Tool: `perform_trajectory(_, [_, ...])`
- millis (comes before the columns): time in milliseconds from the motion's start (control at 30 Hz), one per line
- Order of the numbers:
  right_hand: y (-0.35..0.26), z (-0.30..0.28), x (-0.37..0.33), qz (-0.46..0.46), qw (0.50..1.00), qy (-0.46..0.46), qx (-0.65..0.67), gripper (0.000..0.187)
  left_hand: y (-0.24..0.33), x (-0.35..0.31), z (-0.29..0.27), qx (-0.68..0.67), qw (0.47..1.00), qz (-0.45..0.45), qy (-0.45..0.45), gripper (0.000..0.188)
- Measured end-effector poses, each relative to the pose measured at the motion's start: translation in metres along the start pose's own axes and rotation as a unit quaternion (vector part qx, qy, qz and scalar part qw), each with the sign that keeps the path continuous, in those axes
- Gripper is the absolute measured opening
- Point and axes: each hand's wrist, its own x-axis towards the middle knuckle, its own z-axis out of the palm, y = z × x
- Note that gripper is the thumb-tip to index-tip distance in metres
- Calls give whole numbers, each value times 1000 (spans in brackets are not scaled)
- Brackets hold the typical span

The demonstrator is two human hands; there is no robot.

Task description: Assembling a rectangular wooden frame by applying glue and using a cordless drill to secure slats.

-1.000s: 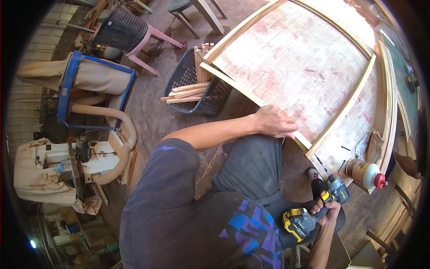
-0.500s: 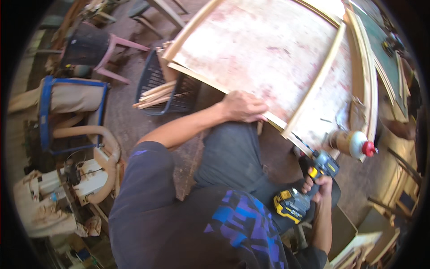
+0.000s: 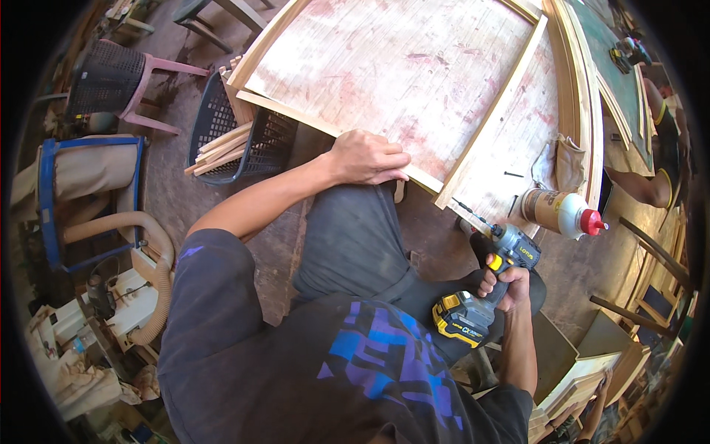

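Observation:
My left hand [image 3: 368,157] is closed around the near wooden strip [image 3: 292,113] of a pale wooden frame, its fingers wrapped over the edge. The frame lies on a stained worktable [image 3: 384,63]. In my right hand [image 3: 506,283] is a grey and yellow cordless drill [image 3: 518,248], held by the grip above my thigh. Its long dark bit [image 3: 471,211] points at the frame's near right corner, where a crosspiece [image 3: 495,107] meets the strip. Whether the tip touches the wood I cannot tell. A glue bottle with a red cap [image 3: 562,212] lies on its side beyond the drill.
A dark plastic basket [image 3: 211,129] of wood sticks stands left of the table. Further left are a pink-legged chair [image 3: 144,89] and a blue-framed machine with a hose [image 3: 159,274]. Long wooden strips [image 3: 584,96] line the table's right side. Another person's arm [image 3: 643,189] shows at right.
The whole scene has shifted left and slightly up in view. Both hands keep their holds, and the drill bit stays by the frame's corner.

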Motion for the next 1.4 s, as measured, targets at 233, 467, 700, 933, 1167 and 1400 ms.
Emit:
perform_trajectory(233, [-1, 1, 0, 1, 1000, -4, -4, 49, -2, -2, 2, 3, 1000, 13, 15, 34])
perform_trajectory(467, [0, -2, 0, -2, 1000, 2, 5, 49, -3, -2, 3, 7, 1000, 12, -3, 35])
perform_trajectory(700, [0, -1, 0, -4, 1000, 7, -7, 48, -2, -3, 3, -16, 1000, -5, -17, 36])
perform_trajectory(933, [0, 0, 0, -5, 1000, 11, -17, 48, -2, -1, 3, -15, 1000, 3, -12, 36])
perform_trajectory(1167, [1, -3, 0, -6, 1000, 14, -8, 50, 0, -2, 3, -17, 1000, 3, -16, 36])
perform_trajectory(1400, [0, -5, 1, 0, 1000, -6, -10, 50, -1, -3, 5, 20, 1000, 17, -15, 34])
